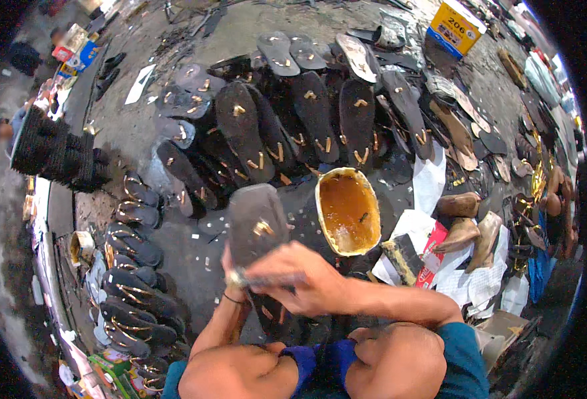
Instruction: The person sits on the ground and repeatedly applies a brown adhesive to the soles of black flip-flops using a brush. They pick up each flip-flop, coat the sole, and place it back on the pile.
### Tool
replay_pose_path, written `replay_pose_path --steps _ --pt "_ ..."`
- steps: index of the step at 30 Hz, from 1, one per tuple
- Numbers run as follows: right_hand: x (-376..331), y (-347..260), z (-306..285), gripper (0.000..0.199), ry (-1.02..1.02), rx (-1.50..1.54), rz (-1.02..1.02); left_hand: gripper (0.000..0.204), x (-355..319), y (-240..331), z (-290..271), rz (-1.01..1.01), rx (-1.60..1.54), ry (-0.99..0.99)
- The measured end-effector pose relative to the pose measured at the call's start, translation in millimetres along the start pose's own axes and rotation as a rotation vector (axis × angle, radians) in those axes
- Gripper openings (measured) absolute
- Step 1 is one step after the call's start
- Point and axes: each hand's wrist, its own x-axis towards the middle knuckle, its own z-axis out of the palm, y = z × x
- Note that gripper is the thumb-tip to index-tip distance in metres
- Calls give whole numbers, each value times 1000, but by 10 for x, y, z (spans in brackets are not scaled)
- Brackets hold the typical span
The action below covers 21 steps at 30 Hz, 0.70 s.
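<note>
My left hand (228,265) grips a dark sandal sole (256,206) from its left side, mostly hidden behind it. Gold-coloured strap ends stick out of the middle of the sole. Across its lower part, my right hand (310,279) is closed on a slim dark-handled tool (277,280), whose pale end lies by my left wrist. Motion blurs the tool, so its exact kind is unclear. Just right of the sole stands an oval tub (319,216) of amber, glue-like liquid (351,203), its rim crusted yellow.
Dark soles (312,110) with gold strap ends stand in rows beyond the tub. Finished-looking black sandals (134,246) line the left side, near a stack of dark soles (54,153). Wooden shoe lasts (458,234) lie on paper at right. A yellow box (454,30) stands far right.
</note>
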Motion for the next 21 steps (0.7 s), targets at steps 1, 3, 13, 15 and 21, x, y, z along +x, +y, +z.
replay_pose_path --steps 1,3,13,15,21 --pt "208 144 -55 28 65 -54 -75 86 -16 0 32 -16 -35 -4" --pt "649 356 -361 19 316 -124 67 82 -94 49 114 -50 -111 -2" --pt "520 426 -392 23 307 -37 82 80 -89 272 154 153 -63 145" --pt "144 303 -63 31 220 -21 15 77 -30 285 6 149 -87 112" --pt "369 264 36 30 43 -111 -74 75 -51 1 -176 71 -107 23"
